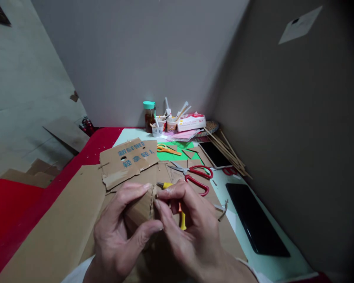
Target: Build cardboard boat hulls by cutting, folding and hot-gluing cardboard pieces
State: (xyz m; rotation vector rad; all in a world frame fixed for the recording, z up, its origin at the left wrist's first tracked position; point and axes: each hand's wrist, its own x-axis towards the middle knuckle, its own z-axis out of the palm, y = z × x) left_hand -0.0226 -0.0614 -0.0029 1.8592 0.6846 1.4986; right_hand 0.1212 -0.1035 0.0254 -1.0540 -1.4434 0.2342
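Between my hands is a piece of cardboard with a ragged, torn-looking edge. My left hand wraps round its left side, thumb and fingers on it. At the ragged edge, the thumb and index finger of my right hand pinch together on the cardboard. A yellow-handled tool lies just beyond, partly hidden by my right hand. Farther on are red-handled scissors and orange scissors. To the left lies a flattened cardboard piece with blue printed characters.
Large cardboard sheets cover the table's left side. A black tablet, a phone and wooden sticks lie on the right. At the back stand a teal-lidded bottle, paper cups and a tissue pack near the wall.
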